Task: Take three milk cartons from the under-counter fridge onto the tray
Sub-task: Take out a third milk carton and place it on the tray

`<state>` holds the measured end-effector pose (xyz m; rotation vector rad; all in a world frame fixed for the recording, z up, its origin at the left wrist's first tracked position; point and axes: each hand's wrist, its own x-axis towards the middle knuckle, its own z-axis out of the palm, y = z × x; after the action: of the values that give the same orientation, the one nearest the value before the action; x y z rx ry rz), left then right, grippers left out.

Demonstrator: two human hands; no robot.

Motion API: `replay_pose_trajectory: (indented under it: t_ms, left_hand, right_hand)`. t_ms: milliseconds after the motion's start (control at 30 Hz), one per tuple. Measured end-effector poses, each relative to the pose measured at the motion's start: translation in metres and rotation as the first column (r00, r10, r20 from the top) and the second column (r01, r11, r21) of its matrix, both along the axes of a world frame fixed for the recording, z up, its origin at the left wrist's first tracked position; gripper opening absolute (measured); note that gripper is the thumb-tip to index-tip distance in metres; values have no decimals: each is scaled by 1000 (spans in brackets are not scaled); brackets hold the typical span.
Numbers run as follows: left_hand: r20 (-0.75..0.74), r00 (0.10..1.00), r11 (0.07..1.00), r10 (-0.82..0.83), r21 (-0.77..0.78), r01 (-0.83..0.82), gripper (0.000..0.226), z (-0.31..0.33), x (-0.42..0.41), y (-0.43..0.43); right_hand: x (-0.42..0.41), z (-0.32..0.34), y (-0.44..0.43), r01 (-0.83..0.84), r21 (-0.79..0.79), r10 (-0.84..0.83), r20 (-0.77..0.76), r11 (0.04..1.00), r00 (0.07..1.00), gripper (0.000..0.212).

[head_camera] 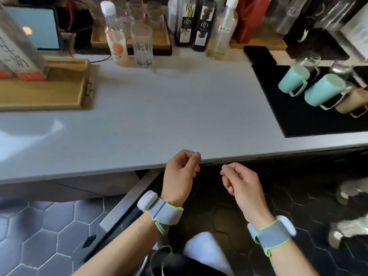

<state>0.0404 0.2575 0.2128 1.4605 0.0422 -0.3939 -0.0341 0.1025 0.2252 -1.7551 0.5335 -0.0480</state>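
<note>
A wooden tray lies on the white counter at the far left. Milk cartons with red bases and dark lettering stand upright on the tray's left part, cut off by the frame edge. The under-counter fridge door hangs open below the counter edge, its inside dark and hidden. My left hand hovers at the counter's front edge, fingers loosely curled, holding nothing. My right hand floats beside it, just below the edge, also loosely curled with nothing in it.
A peach drink bottle and a ribbed glass stand at the counter's back. Syrup bottles sit behind them. A black mat at the right holds teal pitchers. A tablet stands at the back left.
</note>
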Motion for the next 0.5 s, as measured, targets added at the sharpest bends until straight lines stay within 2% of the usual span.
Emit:
replay_pose_trajectory:
  t_ms: [133, 267, 500]
  left_hand:
    - [-12, 996, 996, 86, 11, -85, 24, 0, 14, -16]
    - [-5, 969, 968, 248, 49, -248, 27, -2, 18, -33]
    - [-32, 806, 804, 591, 106, -585, 30, -8, -9, -92]
  right_hand:
    - [34, -4, -21, -135, -14, 135, -20, 991, 991, 27]
    - [64, -10, -43, -301, -10, 301, -50, 953, 952, 35]
    - [97, -21, -100, -602, 56, 604, -61, 797, 794, 28]
